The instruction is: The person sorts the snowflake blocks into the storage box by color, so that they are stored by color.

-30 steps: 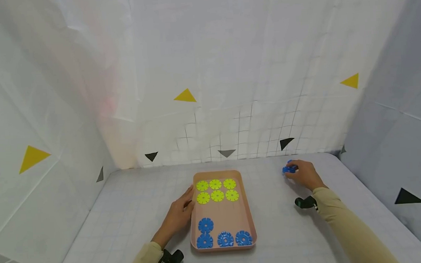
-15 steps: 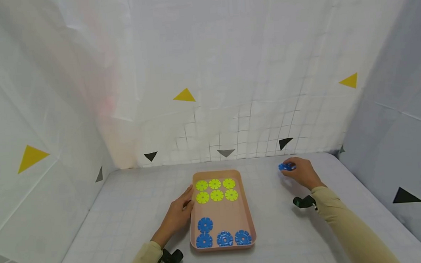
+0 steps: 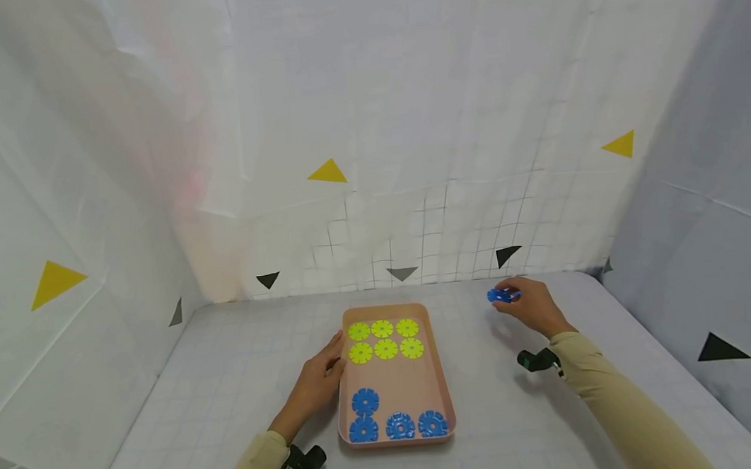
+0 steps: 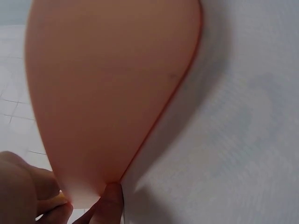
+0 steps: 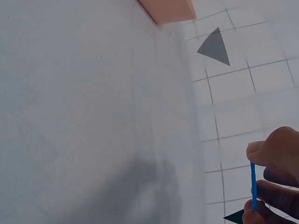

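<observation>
A pink tray holds several yellow-green notched building discs in two rows at its far end and several blue notched building discs at its near end. My left hand rests along the tray's left side. In the left wrist view its thumb and fingertips touch the tray's outer wall. To the right of the tray, my right hand pinches a blue disc above the tabletop. The right wrist view shows this held disc edge-on between thumb and fingers.
A white cloth-covered tabletop lies under the tray. White sheet walls with yellow and black triangles stand at the back and both sides. Each wrist carries a small black camera.
My right hand has lifted slightly and moved a little left with the blue disc, which has turned flatter in the head view. The left hand and the tray have stayed in place.
</observation>
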Demonstrator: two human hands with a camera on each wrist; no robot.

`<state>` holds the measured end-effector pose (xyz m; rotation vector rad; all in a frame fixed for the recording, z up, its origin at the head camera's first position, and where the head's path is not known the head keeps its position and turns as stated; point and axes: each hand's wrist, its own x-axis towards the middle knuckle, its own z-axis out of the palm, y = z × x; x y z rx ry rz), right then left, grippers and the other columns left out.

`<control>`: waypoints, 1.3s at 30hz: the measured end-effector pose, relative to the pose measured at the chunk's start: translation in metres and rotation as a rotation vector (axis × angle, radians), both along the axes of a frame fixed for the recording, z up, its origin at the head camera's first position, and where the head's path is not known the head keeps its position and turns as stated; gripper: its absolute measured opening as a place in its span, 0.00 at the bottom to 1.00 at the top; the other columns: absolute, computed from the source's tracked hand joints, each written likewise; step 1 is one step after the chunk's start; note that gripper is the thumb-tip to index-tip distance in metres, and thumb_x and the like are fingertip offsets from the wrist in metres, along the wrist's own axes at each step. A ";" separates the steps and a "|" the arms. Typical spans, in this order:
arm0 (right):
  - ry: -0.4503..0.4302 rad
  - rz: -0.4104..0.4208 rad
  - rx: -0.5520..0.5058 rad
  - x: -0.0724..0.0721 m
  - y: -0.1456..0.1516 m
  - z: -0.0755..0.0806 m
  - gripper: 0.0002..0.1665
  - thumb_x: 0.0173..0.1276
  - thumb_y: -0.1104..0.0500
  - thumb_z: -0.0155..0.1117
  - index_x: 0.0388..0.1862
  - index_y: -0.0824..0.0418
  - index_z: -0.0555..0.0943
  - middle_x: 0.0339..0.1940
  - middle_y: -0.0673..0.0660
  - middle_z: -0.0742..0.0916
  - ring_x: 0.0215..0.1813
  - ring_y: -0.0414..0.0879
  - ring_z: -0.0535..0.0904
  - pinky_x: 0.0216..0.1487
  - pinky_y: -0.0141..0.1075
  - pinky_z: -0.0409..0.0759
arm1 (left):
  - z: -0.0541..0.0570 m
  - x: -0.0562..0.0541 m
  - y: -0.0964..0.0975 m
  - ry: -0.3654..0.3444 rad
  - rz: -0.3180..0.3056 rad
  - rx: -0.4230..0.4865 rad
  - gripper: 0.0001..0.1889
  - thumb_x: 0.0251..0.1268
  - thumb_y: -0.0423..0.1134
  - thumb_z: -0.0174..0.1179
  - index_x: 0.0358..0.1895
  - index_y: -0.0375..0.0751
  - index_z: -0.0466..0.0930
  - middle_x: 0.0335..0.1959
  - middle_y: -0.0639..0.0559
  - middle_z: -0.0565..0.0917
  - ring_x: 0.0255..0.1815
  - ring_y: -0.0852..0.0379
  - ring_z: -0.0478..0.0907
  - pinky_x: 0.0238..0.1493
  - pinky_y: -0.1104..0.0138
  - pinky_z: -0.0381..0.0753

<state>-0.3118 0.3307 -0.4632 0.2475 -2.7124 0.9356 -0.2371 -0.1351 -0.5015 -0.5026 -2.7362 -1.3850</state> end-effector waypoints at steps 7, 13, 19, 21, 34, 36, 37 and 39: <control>0.009 0.007 0.002 0.003 -0.006 0.005 0.22 0.66 0.58 0.78 0.55 0.67 0.85 0.52 0.68 0.86 0.48 0.63 0.85 0.45 0.56 0.88 | 0.000 0.000 0.000 -0.014 0.001 0.001 0.29 0.82 0.33 0.55 0.81 0.37 0.61 0.82 0.46 0.59 0.79 0.48 0.60 0.71 0.51 0.70; 0.013 0.014 -0.023 0.006 -0.015 0.013 0.23 0.65 0.59 0.78 0.56 0.67 0.85 0.51 0.68 0.87 0.49 0.64 0.85 0.45 0.55 0.88 | 0.000 -0.001 0.000 -0.009 0.005 -0.004 0.29 0.82 0.34 0.54 0.81 0.38 0.60 0.82 0.47 0.59 0.79 0.49 0.60 0.72 0.51 0.69; 0.025 0.031 -0.038 0.012 -0.024 0.018 0.23 0.65 0.58 0.79 0.56 0.66 0.85 0.51 0.67 0.87 0.49 0.63 0.86 0.44 0.55 0.89 | 0.001 -0.001 0.001 -0.018 0.008 -0.009 0.29 0.83 0.35 0.54 0.81 0.38 0.60 0.82 0.48 0.58 0.79 0.48 0.60 0.72 0.51 0.69; 0.039 0.044 -0.041 0.014 -0.027 0.019 0.23 0.65 0.59 0.79 0.56 0.66 0.85 0.52 0.67 0.87 0.48 0.63 0.86 0.44 0.54 0.89 | 0.001 -0.001 0.001 -0.022 0.009 -0.003 0.29 0.83 0.35 0.54 0.81 0.38 0.60 0.82 0.48 0.58 0.79 0.48 0.60 0.72 0.51 0.69; 0.084 0.104 -0.032 0.024 -0.050 0.032 0.23 0.64 0.61 0.79 0.56 0.66 0.85 0.53 0.64 0.87 0.49 0.59 0.85 0.50 0.54 0.88 | -0.001 -0.002 0.000 -0.020 0.012 -0.006 0.29 0.83 0.35 0.54 0.81 0.39 0.60 0.82 0.48 0.59 0.79 0.49 0.60 0.73 0.51 0.68; 0.095 0.119 -0.030 0.025 -0.053 0.034 0.23 0.64 0.61 0.80 0.56 0.67 0.85 0.52 0.64 0.88 0.49 0.59 0.85 0.51 0.54 0.87 | -0.002 -0.002 0.001 -0.023 0.016 -0.008 0.29 0.83 0.36 0.54 0.81 0.39 0.61 0.82 0.48 0.59 0.79 0.48 0.61 0.73 0.50 0.67; 0.101 0.128 -0.027 0.026 -0.055 0.035 0.23 0.63 0.62 0.80 0.55 0.67 0.85 0.52 0.64 0.88 0.49 0.58 0.85 0.51 0.54 0.87 | -0.002 -0.002 0.001 -0.021 0.018 -0.010 0.29 0.83 0.35 0.54 0.81 0.39 0.61 0.82 0.48 0.59 0.79 0.48 0.61 0.73 0.50 0.68; 0.115 0.148 -0.026 0.028 -0.059 0.038 0.22 0.63 0.62 0.80 0.54 0.67 0.85 0.51 0.63 0.88 0.48 0.58 0.85 0.52 0.55 0.87 | -0.003 -0.002 0.001 -0.021 0.021 -0.010 0.29 0.83 0.35 0.54 0.81 0.39 0.61 0.82 0.48 0.59 0.79 0.48 0.60 0.73 0.50 0.67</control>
